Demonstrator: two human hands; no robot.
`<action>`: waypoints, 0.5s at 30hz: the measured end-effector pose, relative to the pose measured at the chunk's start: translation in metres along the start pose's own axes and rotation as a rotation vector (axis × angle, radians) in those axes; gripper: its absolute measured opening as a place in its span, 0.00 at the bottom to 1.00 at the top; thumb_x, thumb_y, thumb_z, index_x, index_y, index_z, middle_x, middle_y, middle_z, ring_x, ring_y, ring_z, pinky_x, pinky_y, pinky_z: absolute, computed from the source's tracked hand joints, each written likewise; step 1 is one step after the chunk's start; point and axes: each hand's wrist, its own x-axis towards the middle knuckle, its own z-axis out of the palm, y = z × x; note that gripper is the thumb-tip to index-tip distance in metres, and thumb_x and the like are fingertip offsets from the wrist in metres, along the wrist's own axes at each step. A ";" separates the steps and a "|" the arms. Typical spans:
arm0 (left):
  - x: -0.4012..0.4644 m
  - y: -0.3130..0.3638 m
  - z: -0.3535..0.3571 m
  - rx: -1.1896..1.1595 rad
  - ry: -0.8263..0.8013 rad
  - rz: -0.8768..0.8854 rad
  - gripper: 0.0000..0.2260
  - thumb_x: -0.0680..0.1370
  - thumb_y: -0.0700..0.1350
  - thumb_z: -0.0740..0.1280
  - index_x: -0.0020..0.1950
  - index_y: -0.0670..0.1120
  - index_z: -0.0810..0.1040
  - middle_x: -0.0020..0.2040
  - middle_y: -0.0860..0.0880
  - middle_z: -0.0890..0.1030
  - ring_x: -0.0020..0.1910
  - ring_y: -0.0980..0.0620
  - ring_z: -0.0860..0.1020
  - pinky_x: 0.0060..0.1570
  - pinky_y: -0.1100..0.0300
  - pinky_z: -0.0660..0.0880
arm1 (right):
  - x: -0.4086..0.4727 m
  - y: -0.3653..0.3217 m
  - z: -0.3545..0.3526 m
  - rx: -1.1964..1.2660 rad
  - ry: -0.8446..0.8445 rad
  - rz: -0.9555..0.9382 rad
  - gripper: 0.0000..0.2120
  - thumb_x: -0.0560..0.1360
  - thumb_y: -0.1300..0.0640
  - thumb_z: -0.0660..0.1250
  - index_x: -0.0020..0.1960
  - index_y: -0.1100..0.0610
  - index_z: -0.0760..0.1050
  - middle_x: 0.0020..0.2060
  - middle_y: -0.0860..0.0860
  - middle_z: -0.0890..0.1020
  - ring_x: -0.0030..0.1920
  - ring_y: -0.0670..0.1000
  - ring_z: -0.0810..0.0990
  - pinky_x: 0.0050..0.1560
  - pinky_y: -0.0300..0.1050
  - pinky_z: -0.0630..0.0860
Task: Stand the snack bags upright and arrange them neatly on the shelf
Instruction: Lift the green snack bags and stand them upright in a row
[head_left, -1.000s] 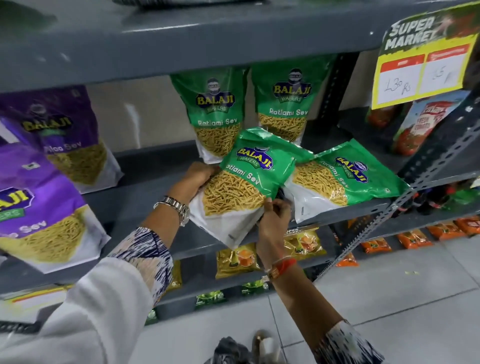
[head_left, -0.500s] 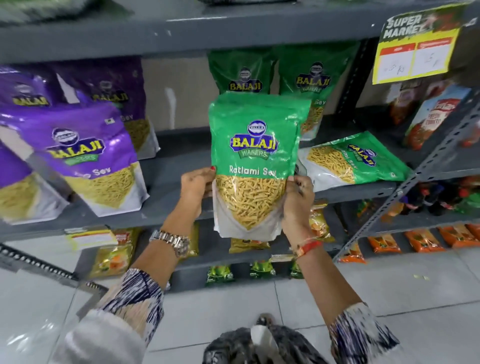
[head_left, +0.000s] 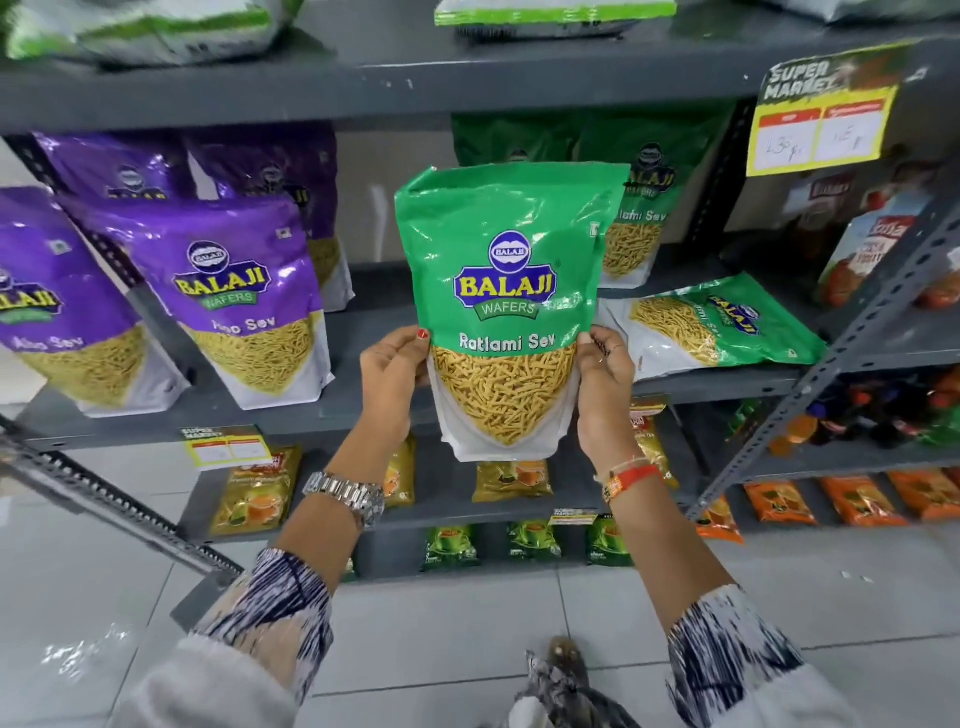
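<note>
Head camera looks at a grey metal shelf (head_left: 363, 332) rack, the largest thing in view, spanning behind and to both sides of the grip. Held upright in front of it, off the shelf board, is a green Balaji Wafers "Ratlami Sev" bag (head_left: 511, 312); its logo and name read clearly, and yellow sev shows through the lower window. The left hand (head_left: 392, 379) pinches the bag's left edge, thumb on the front with a red nail, fingers wrapped behind; the right hand (head_left: 605, 384) clasps the right edge the same way. Both grips are closed on the bag at mid height.

Left of the grip stand purple Balaji "Aloo Sev" bags (head_left: 244, 306), leaning back, with more purple ones behind them. Right of the grip another green Ratlami Sev bag (head_left: 711, 327) lies flat on its back on the shelf, its top pointing right. Behind the grip, two more green bags (head_left: 639, 208) stand upright at the back of the shelf.

Above and right of the grip hangs a yellow "Super Market" price sign (head_left: 826, 114); its handwritten figures are too blurred to read. Below the grip, lower shelves carry small yellow packets (head_left: 514, 480) and green packets (head_left: 532, 540). A silver wristwatch (head_left: 345, 496) sits on the left wrist, a red thread band (head_left: 631, 478) on the right.
</note>
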 end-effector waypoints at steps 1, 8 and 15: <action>0.004 0.000 0.000 0.001 0.009 -0.013 0.11 0.77 0.36 0.60 0.40 0.47 0.78 0.27 0.57 0.82 0.28 0.60 0.79 0.30 0.66 0.78 | 0.005 0.001 0.003 -0.017 -0.005 -0.012 0.10 0.78 0.62 0.59 0.58 0.63 0.72 0.46 0.49 0.77 0.47 0.45 0.76 0.51 0.33 0.75; 0.046 0.005 0.020 0.016 0.087 -0.054 0.08 0.77 0.35 0.58 0.50 0.42 0.76 0.39 0.48 0.79 0.33 0.57 0.78 0.35 0.66 0.79 | 0.057 0.010 0.021 -0.093 -0.125 0.013 0.05 0.79 0.63 0.56 0.47 0.55 0.68 0.39 0.47 0.77 0.39 0.42 0.74 0.42 0.35 0.71; 0.083 -0.009 0.039 0.013 0.148 -0.133 0.11 0.78 0.35 0.57 0.58 0.37 0.74 0.42 0.48 0.79 0.41 0.52 0.78 0.56 0.52 0.75 | 0.091 0.016 0.026 -0.126 -0.170 0.017 0.05 0.79 0.64 0.54 0.52 0.58 0.67 0.42 0.45 0.78 0.40 0.40 0.76 0.34 0.27 0.71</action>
